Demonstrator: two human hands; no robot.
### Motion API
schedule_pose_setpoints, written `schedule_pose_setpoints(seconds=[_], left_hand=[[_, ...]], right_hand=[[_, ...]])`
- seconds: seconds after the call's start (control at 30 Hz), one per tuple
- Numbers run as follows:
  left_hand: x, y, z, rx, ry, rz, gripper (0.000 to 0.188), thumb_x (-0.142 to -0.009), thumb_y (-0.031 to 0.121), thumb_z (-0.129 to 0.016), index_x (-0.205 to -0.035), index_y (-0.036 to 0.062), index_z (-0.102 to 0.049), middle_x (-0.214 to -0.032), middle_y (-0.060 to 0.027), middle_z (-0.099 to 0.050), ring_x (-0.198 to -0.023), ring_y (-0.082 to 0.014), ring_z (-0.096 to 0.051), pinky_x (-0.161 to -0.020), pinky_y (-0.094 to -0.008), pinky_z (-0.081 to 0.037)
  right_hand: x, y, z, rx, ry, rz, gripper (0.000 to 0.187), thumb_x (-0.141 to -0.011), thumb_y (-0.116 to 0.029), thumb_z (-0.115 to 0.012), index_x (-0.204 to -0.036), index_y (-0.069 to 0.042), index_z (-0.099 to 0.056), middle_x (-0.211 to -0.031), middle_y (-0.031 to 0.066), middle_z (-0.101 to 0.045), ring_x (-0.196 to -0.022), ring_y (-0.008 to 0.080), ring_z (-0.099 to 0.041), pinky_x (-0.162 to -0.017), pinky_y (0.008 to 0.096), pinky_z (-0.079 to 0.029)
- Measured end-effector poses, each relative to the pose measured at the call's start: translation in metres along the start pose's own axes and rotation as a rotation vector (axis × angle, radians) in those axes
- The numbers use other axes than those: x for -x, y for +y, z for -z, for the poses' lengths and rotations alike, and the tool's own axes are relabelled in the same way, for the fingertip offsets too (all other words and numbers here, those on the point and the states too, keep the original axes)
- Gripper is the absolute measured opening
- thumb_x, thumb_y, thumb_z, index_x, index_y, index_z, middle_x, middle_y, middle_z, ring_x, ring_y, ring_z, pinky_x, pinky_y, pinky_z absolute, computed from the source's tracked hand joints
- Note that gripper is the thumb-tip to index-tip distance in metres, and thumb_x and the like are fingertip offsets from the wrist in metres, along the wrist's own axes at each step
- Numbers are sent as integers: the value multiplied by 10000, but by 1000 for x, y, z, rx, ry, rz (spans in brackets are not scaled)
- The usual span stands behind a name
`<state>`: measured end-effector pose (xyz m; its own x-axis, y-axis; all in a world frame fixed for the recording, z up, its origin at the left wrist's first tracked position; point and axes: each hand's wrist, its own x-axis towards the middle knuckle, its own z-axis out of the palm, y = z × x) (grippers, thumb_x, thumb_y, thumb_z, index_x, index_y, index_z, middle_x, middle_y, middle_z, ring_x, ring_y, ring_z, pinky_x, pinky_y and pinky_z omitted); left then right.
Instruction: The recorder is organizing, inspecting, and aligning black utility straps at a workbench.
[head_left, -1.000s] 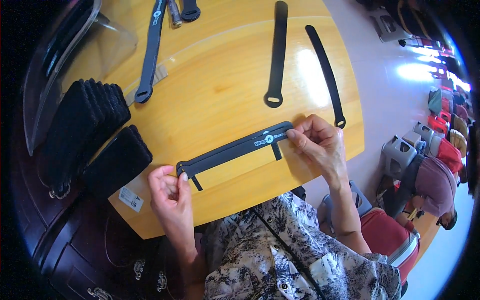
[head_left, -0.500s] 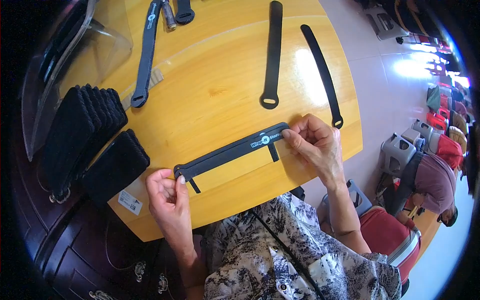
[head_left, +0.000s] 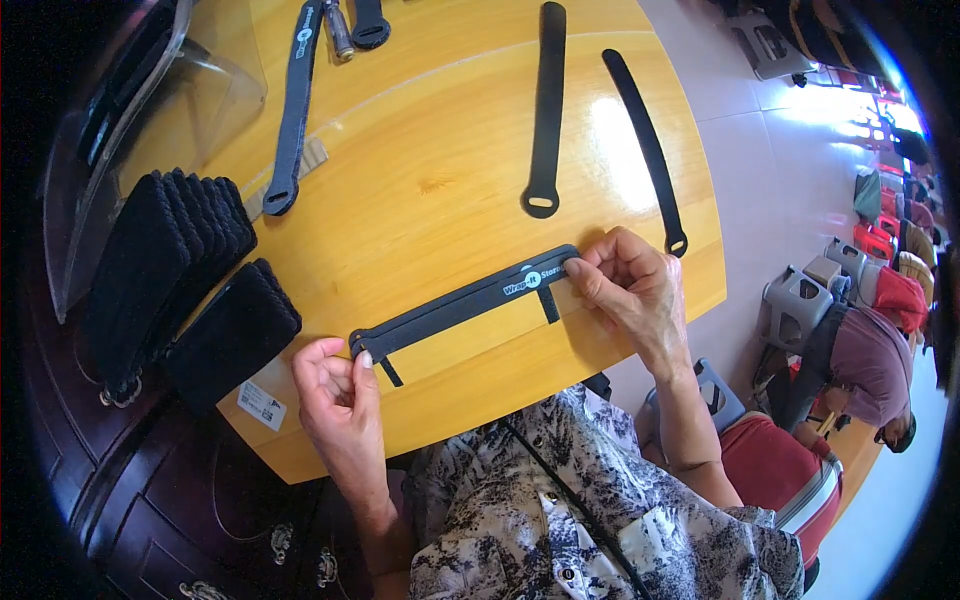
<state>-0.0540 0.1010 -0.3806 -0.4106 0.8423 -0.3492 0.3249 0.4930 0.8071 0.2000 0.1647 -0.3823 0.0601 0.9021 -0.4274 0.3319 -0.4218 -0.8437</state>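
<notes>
Near the table's front edge a black hook-and-loop strap (head_left: 450, 305) with pale printing is stretched between my hands. My left hand (head_left: 340, 400) pinches its ring end between thumb and fingers. At the other end, my right hand (head_left: 635, 290) grips the strap by its tip, thumb on top. A short black strip (head_left: 391, 371) sticks out from under the strap beside my left hand, and another short strip (head_left: 548, 305) does so close to my right hand. The strap seems to consist of layered pieces; how they join cannot be made out.
Two black straps (head_left: 544, 120) (head_left: 645, 150) lie at the table's far right, and a grey printed strap (head_left: 290, 120) at the far left. Folded black bundles (head_left: 190, 230) stand left, below a clear plastic bin (head_left: 215, 95). A white label (head_left: 262, 404) is at the front left corner. People sit off right.
</notes>
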Motion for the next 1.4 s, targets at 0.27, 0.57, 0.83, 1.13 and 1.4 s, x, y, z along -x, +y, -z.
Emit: schedule_pose_setpoints(seconds=[0.27, 0.57, 0.83, 1.13, 1.4], left_hand=[[-1, -2, 0, -12, -12, -24, 219, -885, -49, -580, -1071, 17, -486, -703, 1, -506, -593, -46, -469, -555, -204, -385], [-1, 0, 2, -49, -20, -54, 45, -906, -21, -572, -948, -9, -565, -729, 0, -538, -613, -33, -462, -546, -197, -385], [0, 8, 7, -44, -91, 54, 37, -926, 39, -573, -958, 20, -575, -638, 18, -493, -533, -37, -421, -479, -207, -353], [8, 1, 12, -70, 22, -376, 147, -917, 66, -581, -1060, 34, -588, -884, -30, -584, -739, -104, -505, -621, -266, -412], [11, 6, -28, -711, -300, -819, 640, -888, 371, -571, -1459, 193, -342, -1548, -20, -240, -1429, -315, -178, -1147, -493, -163]], right_hand=[[0, -2, 0, 49, -5, -19, 174, -857, -117, -704, -789, -27, -572, -577, -4, -567, -433, 16, -456, -381, 169, -310], [-8, -15, 8, 0, -126, -130, 212, -882, -135, -672, -796, -43, -502, -544, 2, -542, -448, 50, -493, -401, 208, -377], [-7, -11, 7, -5, -121, -94, 219, -881, -146, -675, -790, -42, -505, -545, 4, -539, -460, 48, -506, -404, 210, -390], [19, -25, 9, 270, 22, 193, 191, -863, -203, -701, -789, -49, -617, -577, -33, -532, -517, 21, -463, -459, 181, -347], [6, -19, -37, 592, 46, 533, 341, -834, -375, -679, -735, -64, -580, -688, 66, -590, -573, 238, -610, -518, 356, -464]])
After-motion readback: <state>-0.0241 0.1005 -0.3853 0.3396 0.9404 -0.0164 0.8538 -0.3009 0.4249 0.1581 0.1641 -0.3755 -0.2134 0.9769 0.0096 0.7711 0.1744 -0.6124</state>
